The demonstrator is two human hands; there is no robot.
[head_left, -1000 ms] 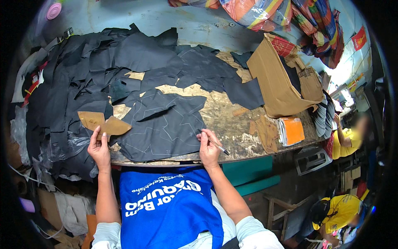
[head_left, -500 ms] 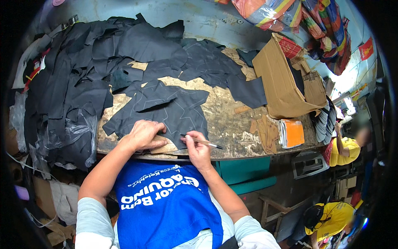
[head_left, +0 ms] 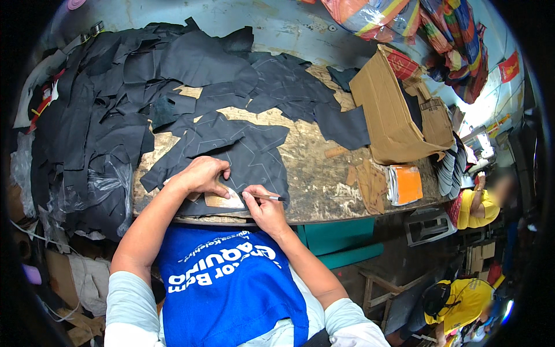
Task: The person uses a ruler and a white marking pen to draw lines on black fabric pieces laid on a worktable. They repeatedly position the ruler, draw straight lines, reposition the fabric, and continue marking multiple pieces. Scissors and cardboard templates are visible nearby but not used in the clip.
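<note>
A dark piece of leather-like sheet [head_left: 254, 144] with pale drawn outlines lies in front of me on the worn wooden table. On its near edge rests a small tan template [head_left: 224, 201]. My left hand [head_left: 203, 176] is closed, its thumb pressing the template's upper edge down against the sheet. Pinched in my right hand [head_left: 267, 211] is a pen [head_left: 269, 198], its dark end pointing right and its other end at the template's right corner. The fingers hide where the pen meets the sheet.
Dark sheets [head_left: 115, 87] heap across the left and back. At right stand an open cardboard box [head_left: 384, 110], tan templates [head_left: 370, 188] and an orange-covered stack [head_left: 406, 185]. The table's front edge [head_left: 324, 218] runs before me. Two people in yellow shirts [head_left: 484, 211] are at the right.
The template has moved slightly up from the table's edge and shows more. My left hand has shifted up a little; my right hand has come left and down, closing in on the template.
</note>
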